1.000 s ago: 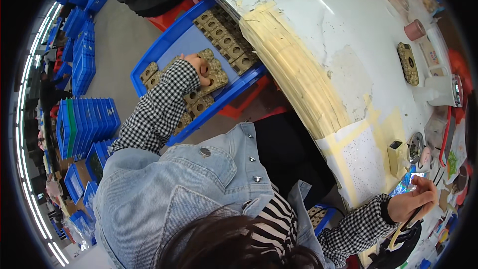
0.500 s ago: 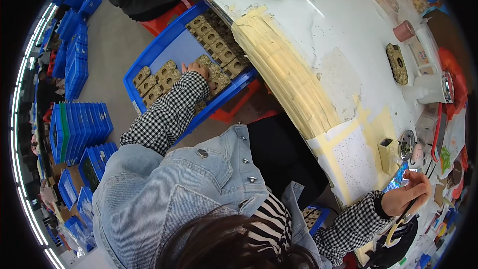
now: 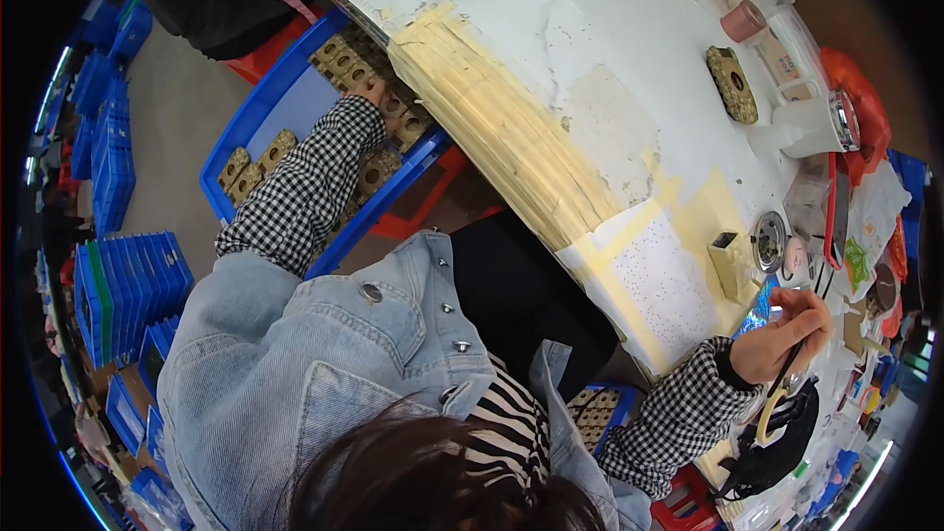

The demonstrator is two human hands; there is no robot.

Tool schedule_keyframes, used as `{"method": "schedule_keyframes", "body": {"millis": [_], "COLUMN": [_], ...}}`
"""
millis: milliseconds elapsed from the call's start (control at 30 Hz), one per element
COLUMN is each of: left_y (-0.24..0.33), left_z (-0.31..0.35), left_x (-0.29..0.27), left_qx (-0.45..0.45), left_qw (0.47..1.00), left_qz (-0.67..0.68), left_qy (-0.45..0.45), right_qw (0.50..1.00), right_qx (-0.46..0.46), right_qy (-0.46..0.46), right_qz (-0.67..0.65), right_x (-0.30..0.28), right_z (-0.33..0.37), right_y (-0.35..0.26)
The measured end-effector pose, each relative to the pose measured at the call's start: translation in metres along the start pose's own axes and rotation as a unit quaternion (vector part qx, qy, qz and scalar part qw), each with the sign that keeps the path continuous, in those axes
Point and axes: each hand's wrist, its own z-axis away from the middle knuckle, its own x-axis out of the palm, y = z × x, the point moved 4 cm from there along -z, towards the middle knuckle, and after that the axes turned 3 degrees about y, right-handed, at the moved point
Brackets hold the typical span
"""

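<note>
My left hand reaches into a blue tray and is closed around a camouflage toy tank hull in the row beside the table. Its fingers partly hide the piece. More toy tank hulls lie in the tray, and one is close to my left sleeve. Over the right side of the table, my right hand pinches a thin dark stick, like a brush handle. A small cream block-shaped container with a dark opening stands near that hand.
On the white table, yellow tape covers the near edge, and a speckled paper sheet lies flat. One tank hull sits near a white cup and a round metal tin. Blue crates are stacked at left.
My left hand has moved across the tray toward the row beside the table. My right hand keeps its pinch on the stick. The whole view has shifted.
</note>
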Motion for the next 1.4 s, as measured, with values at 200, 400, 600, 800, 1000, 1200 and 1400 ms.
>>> {"method": "schedule_keyframes", "body": {"millis": [200, 400, 600, 800, 1000, 1200, 1400], "left_y": [0.013, 0.012, 0.0, -0.06, -0.007, 0.21, 0.308], "left_z": [0.006, -0.003, -0.005, 0.05, 0.099, 0.052, -0.01], "left_x": [0.018, 0.022, -0.002, -0.079, -0.213, -0.255, -0.203], "left_qx": [-0.013, -0.025, -0.04, -0.071, 0.305, 0.636, 0.556], "left_qw": [1.0, 0.998, 0.998, 0.966, 0.833, 0.756, 0.819], "left_qz": [0.02, -0.033, 0.019, 0.168, 0.121, 0.062, -0.137], "left_qy": [0.018, 0.044, -0.035, 0.184, 0.444, 0.145, 0.036], "right_qw": [1.0, 1.0, 1.0, 1.0, 0.999, 1.0, 0.999], "right_qx": [-0.005, 0.0, 0.018, 0.006, -0.012, 0.013, 0.021], "right_qy": [-0.01, -0.006, -0.008, -0.012, -0.02, 0.003, 0.01], "right_qz": [0.002, -0.005, -0.001, -0.009, -0.027, -0.011, -0.028], "right_x": [0.001, -0.001, 0.0, -0.003, -0.004, -0.007, -0.003], "right_z": [0.002, 0.002, 0.001, 0.001, 0.001, 0.002, -0.003], "right_y": [-0.001, 0.001, -0.001, -0.004, -0.004, 0.001, 0.001]}}
